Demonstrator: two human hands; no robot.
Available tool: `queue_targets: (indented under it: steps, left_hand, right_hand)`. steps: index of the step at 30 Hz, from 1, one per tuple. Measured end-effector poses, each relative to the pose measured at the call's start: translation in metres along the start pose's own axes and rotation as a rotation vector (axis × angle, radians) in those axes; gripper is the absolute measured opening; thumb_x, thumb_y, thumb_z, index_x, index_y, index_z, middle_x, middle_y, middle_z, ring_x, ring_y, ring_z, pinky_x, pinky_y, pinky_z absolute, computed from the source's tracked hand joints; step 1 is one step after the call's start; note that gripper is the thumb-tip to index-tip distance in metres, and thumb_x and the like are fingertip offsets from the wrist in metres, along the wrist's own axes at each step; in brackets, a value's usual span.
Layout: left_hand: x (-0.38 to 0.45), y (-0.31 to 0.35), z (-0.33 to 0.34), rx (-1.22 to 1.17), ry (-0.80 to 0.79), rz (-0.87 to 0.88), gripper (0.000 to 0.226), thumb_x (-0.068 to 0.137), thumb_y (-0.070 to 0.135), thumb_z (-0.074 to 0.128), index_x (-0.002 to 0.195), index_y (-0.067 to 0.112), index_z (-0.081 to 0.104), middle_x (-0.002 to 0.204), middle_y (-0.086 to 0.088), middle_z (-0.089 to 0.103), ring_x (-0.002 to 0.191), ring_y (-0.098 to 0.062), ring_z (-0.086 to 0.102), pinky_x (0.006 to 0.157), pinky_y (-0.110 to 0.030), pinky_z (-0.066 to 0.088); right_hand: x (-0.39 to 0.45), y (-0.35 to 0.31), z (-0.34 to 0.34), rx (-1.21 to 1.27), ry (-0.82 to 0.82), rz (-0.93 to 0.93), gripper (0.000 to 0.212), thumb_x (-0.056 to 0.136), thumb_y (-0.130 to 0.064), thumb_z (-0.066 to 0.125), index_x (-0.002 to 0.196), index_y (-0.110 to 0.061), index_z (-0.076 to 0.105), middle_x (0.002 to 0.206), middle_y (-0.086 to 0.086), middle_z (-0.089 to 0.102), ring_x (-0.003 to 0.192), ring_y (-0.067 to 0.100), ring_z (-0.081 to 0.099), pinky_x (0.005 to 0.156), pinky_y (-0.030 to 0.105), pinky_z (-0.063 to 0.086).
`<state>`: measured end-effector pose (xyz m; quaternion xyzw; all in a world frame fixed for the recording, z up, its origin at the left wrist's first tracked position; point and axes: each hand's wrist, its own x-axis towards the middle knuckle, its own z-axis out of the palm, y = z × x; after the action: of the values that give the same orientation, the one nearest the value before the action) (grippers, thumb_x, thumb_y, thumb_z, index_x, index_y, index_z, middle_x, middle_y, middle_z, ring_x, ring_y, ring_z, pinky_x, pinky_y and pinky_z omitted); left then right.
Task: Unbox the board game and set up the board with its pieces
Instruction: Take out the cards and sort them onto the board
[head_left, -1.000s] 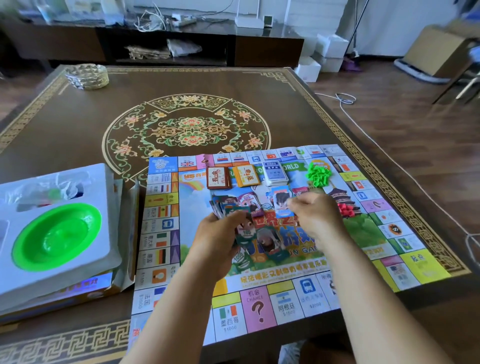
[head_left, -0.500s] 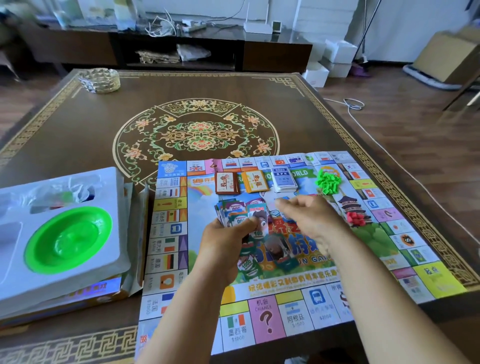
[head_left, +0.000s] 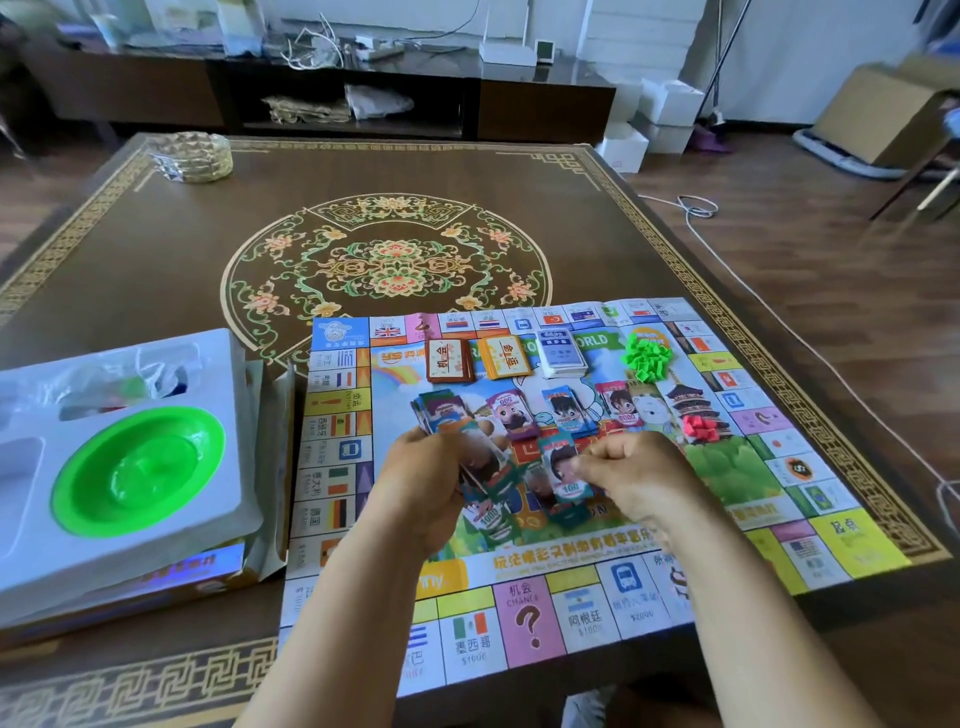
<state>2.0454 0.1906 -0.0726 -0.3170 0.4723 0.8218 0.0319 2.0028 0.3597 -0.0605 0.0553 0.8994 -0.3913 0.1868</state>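
At the left edge of the dark patterned table (head_left: 156, 249), the white moulded plastic insert (head_left: 218, 467) sits on the opened game box, with a bright green plastic bowl (head_left: 137, 470) seated in it and a clear bag of small pieces in the recess behind. The colourful paper game board (head_left: 831, 545) lies flat along the near edge.

Over the board's middle, the left hand (head_left: 426, 483) grips a fanned stack of cartoon-printed paper banknotes (head_left: 447, 410), fingers curled round it. Just to its right, the right hand (head_left: 631, 475) pinches a single teal hundred note (head_left: 563, 467) between thumb and fingertips. A second ago this hand was further out over the row of money; it has since drawn back with the hundred note in its grip, though whether that note is touching the board yet is hard to tell.

Behind the hands, the purple, blue and red note piles (head_left: 569, 410) stand in a row. Along the board's far edge lie the brown card deck (head_left: 449, 361), the orange card deck (head_left: 504, 356) and the pale blue deck (head_left: 561, 353), then the green plastic houses (head_left: 647, 356) and red plastic houses (head_left: 701, 427).

Sorting the money by value looks underway; the held stack remains to be dealt out.
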Motion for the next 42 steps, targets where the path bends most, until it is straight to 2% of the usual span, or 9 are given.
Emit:
queue_targets:
  steps: [4, 8, 12, 17, 24, 31, 36, 39, 42]
  left_hand:
    - [0.000, -0.003, 0.001, 0.033, 0.038, 0.022, 0.014, 0.086, -0.013, 0.052, 0.097, -0.005, 0.054, 0.088, -0.019, 0.060, 0.080, -0.034, 0.060, 0.090, -0.056, 0.049]
    - [0.000, -0.007, 0.002, 0.054, 0.041, 0.041, 0.009, 0.086, -0.006, 0.059, 0.085, 0.003, 0.058, 0.074, -0.013, 0.065, 0.068, -0.028, 0.062, 0.076, -0.045, 0.053]
    - [0.001, -0.011, 0.003, 0.096, 0.006, 0.061, 0.005, 0.083, 0.001, 0.067, 0.086, 0.002, 0.062, 0.070, -0.012, 0.069, 0.063, -0.025, 0.066, 0.066, -0.040, 0.056]
    - [-0.003, -0.012, 0.008, 0.111, -0.005, 0.052, 0.011, 0.082, 0.006, 0.069, 0.091, 0.001, 0.064, 0.085, -0.019, 0.070, 0.075, -0.032, 0.066, 0.080, -0.051, 0.054]
    - [0.003, -0.013, 0.000, 0.160, -0.002, 0.033, 0.017, 0.086, -0.013, 0.051, 0.100, -0.006, 0.058, 0.080, -0.015, 0.065, 0.067, -0.024, 0.063, 0.055, -0.029, 0.055]
    - [0.002, -0.016, 0.003, 0.161, 0.004, 0.050, 0.016, 0.082, -0.003, 0.066, 0.098, -0.005, 0.066, 0.096, -0.024, 0.070, 0.084, -0.030, 0.062, 0.088, -0.050, 0.051]
    - [0.002, -0.019, 0.007, 0.158, -0.012, 0.064, 0.014, 0.079, -0.001, 0.070, 0.093, 0.000, 0.065, 0.081, -0.016, 0.072, 0.074, -0.029, 0.067, 0.075, -0.044, 0.057]
    - [0.001, -0.020, 0.009, 0.158, -0.029, 0.055, 0.007, 0.083, 0.006, 0.068, 0.089, 0.004, 0.064, 0.076, -0.012, 0.071, 0.070, -0.027, 0.069, 0.070, -0.041, 0.059]
    - [0.003, -0.017, 0.006, 0.153, -0.028, 0.005, 0.006, 0.090, 0.005, 0.059, 0.095, 0.003, 0.061, 0.086, -0.016, 0.069, 0.081, -0.032, 0.067, 0.083, -0.048, 0.053]
  right_hand:
    - [0.004, 0.005, 0.005, -0.108, -0.040, -0.011, 0.018, 0.079, -0.031, 0.073, 0.068, -0.020, 0.066, 0.085, 0.001, 0.071, 0.082, 0.018, 0.065, 0.072, 0.026, 0.048]
    - [0.003, 0.005, 0.007, -0.176, -0.032, -0.024, 0.018, 0.081, -0.036, 0.071, 0.072, -0.021, 0.066, 0.081, -0.003, 0.068, 0.066, 0.009, 0.056, 0.059, 0.019, 0.041]
    - [-0.005, -0.006, 0.009, 0.129, -0.066, -0.079, 0.029, 0.084, -0.043, 0.064, 0.085, -0.014, 0.066, 0.084, -0.003, 0.068, 0.079, 0.012, 0.061, 0.068, 0.026, 0.044]
    - [-0.009, -0.012, 0.025, 0.195, -0.104, -0.133, 0.020, 0.083, -0.030, 0.070, 0.079, -0.010, 0.069, 0.084, 0.008, 0.072, 0.080, 0.020, 0.063, 0.073, 0.034, 0.049]
    - [0.002, 0.007, 0.004, 0.024, 0.026, 0.001, 0.028, 0.078, -0.040, 0.073, 0.077, -0.012, 0.069, 0.082, 0.007, 0.073, 0.072, 0.018, 0.063, 0.062, 0.023, 0.042]
    - [0.000, 0.004, 0.010, -0.149, 0.010, -0.010, 0.033, 0.084, -0.047, 0.064, 0.078, -0.015, 0.061, 0.063, -0.003, 0.056, 0.051, 0.010, 0.049, 0.046, 0.023, 0.033]
    - [-0.010, -0.006, 0.013, 0.136, -0.115, -0.120, 0.027, 0.085, -0.037, 0.066, 0.088, -0.010, 0.068, 0.091, 0.004, 0.071, 0.080, 0.013, 0.061, 0.064, 0.019, 0.041]
    - [-0.010, -0.007, 0.015, 0.114, -0.043, -0.109, 0.018, 0.085, -0.027, 0.068, 0.085, -0.009, 0.069, 0.092, 0.010, 0.072, 0.079, 0.019, 0.061, 0.062, 0.022, 0.040]
    - [-0.003, -0.001, 0.006, 0.114, 0.036, -0.040, 0.018, 0.084, -0.029, 0.069, 0.081, -0.011, 0.068, 0.088, 0.010, 0.071, 0.078, 0.020, 0.061, 0.067, 0.026, 0.041]
